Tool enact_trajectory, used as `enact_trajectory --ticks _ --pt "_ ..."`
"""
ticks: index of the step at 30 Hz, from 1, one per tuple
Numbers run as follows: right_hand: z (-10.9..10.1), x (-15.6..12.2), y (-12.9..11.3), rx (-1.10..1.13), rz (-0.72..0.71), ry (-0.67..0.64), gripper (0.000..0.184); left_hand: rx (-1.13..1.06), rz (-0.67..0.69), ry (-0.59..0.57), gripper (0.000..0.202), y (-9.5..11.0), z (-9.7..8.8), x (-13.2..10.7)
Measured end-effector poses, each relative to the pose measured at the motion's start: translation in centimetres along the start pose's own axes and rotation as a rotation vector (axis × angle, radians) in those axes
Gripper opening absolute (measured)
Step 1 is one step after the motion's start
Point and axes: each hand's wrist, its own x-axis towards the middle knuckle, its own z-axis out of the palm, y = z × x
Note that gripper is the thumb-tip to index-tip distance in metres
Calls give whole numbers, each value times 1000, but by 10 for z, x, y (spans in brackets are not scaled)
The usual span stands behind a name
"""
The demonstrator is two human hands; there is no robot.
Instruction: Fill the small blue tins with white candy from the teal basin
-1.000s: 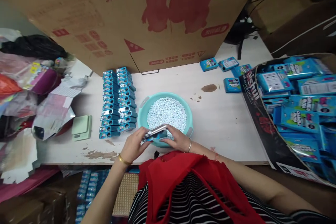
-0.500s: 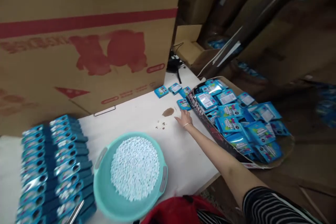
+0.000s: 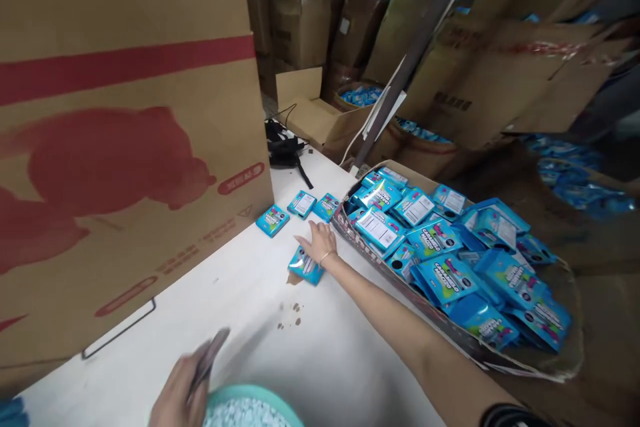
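Observation:
My right hand (image 3: pixel 321 245) reaches across the white table with its fingers stretched out and apart. It is over the edge of a shiny blue candy packet (image 3: pixel 304 267), which lies flat and partly covers a brown patch. Whether the palm touches the packet I cannot tell. Just past my fingertips lie more blue packets, one of them beside the carton (image 3: pixel 326 207). My left hand (image 3: pixel 177 390), blurred at the lower edge, is closed round a slim grey metal tool (image 3: pixel 214 350). Below it is a turquoise basin (image 3: pixel 283 407) with small white pieces in it.
A shallow carton (image 3: pixel 400 280) heaped with blue packets stands along the right side. On the left a large cardboard box (image 3: pixel 125 213) walls off the table. Black straps (image 3: pixel 285 150) lie at the far end, near a dark slanted post (image 3: pixel 415 47).
The view has turned right. One packet has shifted onto the brown patch, and my right hand now reaches beyond it. My left hand has come into view with the metal tool.

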Motion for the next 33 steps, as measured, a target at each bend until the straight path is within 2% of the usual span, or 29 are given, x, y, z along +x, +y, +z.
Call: enact_trajectory --ticks 3,6,8,10,12,15,18,21,24,26,27,30,33 --pt "-3 56 4 -12 63 67 71 -15 155 40 37 17 48 113" --pt "7 103 7 -38 134 4 77 -13 255 12 37 28 103 221" --pt "19 114 8 -36 170 -17 79 -36 227 -2 38 31 137 266" --pt "31 108 8 -44 165 16 77 -49 178 -4 41 31 165 280" --pt "39 88 4 -54 112 60 72 -42 129 25 44 30 183 265" --pt "44 46 -7 -44 39 77 65 -23 98 45 48 26 187 209" --pt "42 -5 -21 -34 17 65 66 -31 115 -72 48 20 168 147" --pt "37 -61 -20 -30 16 27 69 -97 115 -220 46 10 131 110" --pt "30 -118 4 -58 30 -27 71 -104 26 -143 40 -11 88 92" --pt "25 -152 24 -85 40 -55 68 -49 -67 -87 34 -26 68 84" --pt "21 -165 33 -89 48 -57 67 -28 -100 -101 31 -32 61 79" --pt "10 -186 41 -54 19 -24 67 -22 -122 -224 24 -39 56 67" --pt "-1 -170 16 37 -188 -52 69 -5 -67 -349 24 -31 61 65"
